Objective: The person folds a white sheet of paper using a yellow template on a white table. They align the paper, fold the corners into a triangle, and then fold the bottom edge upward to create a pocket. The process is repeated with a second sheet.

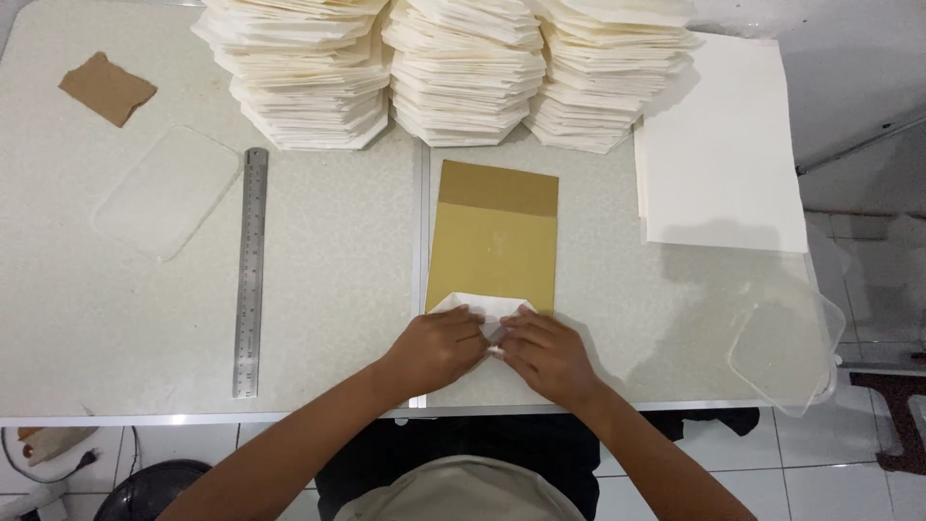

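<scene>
**Two hands fold a white paper on a gold card**

While the camera looks straight down at a pale speckled bench (328,289), two bare hands meet at its near edge. The left hand (439,345) and the right hand (545,352) lie side by side, fingertips almost touching, both pressed flat onto a small white folded paper (482,307). Neither grip pinches or lifts the paper; the fingers are held together and bear down on it. Only the paper's upper edge, with two slanted corners, shows past the knuckles.

The paper lies on the near end of a gold card (494,251), an upright rectangle with a darker brown band along its far end. The card sits just right of a seam that runs across the bench.

Along the far edge stand three tall stacks of folded white papers (453,68), close together. To their right lies a pile of flat white sheets (723,145). Near the bench's right corner rests a clear plastic lid (786,352), partly over the edge.

On the left, a steel ruler (251,270) lies pointing away from the person. Further left sit another clear plastic lid (166,191) and a torn scrap of brown card (106,87).
</scene>
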